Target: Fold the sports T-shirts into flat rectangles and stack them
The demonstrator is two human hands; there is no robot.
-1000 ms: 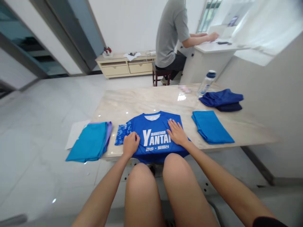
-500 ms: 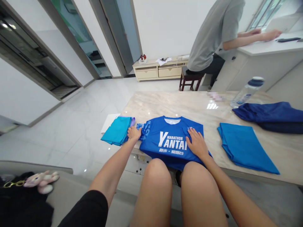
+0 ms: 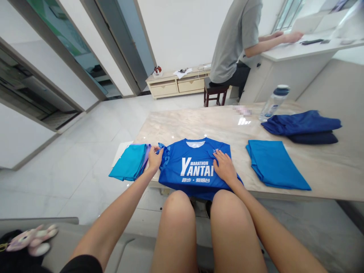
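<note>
A blue T-shirt (image 3: 196, 151) with white "Marathon Yantai" print lies front up on the marble-look table (image 3: 176, 123), its hem hanging over the near edge by my knees. My left hand (image 3: 156, 157) pinches the end of the patterned sleeve on the left, which is slightly raised. Flat on the shirt's chest, right of the lettering, rests my right hand (image 3: 224, 167) with fingers stretched out. Close to my left hand is a stack of folded teal and purple cloth (image 3: 129, 162). Further right lies a folded blue cloth (image 3: 277, 163).
A water bottle (image 3: 274, 103) stands at the back right beside crumpled dark blue clothing (image 3: 303, 125). Beyond the table a person in grey (image 3: 234, 41) sits on a stool (image 3: 214, 93) at a white counter. A pink plush toy (image 3: 34, 239) lies on the sofa at lower left.
My left hand has gone from lying by the sleeve to pinching and lifting its end. My right hand stays on the shirt. The whole view has shifted.
</note>
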